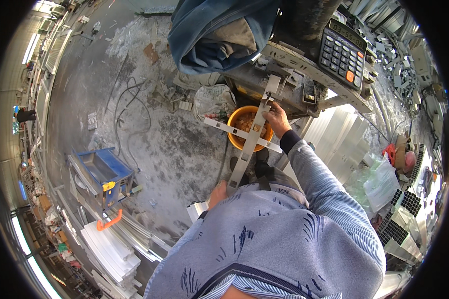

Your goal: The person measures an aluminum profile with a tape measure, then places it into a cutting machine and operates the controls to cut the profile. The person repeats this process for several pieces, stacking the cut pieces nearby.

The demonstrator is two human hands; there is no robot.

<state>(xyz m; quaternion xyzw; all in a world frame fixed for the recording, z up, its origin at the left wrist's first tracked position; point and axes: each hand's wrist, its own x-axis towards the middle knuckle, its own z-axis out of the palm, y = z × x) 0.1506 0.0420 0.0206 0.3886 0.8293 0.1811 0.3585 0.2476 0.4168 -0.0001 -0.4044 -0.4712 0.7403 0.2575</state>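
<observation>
A long pale metal profile bar (246, 154) with small cut-outs slants from the machine down toward my body. Its far end lies at the machine's edge, where my right hand (278, 120) grips it with thumb and fingers. My left hand (217, 194) closes on the near end, partly hidden by my sleeve and body. Crossing this bar at an angle is a second slotted metal bar (224, 127). Both pass over an orange bucket (250, 108) holding small brownish pieces.
On the machine (295, 56) rest a calculator (342, 54) and a bundled blue garment (199, 42). A blue bin cart (105, 169) stands left, by stacked white profiles (110, 249). Metal sheets (336, 134) and clear plastic wrap (379, 184) lie right. A cable (118, 112) loops across the floor.
</observation>
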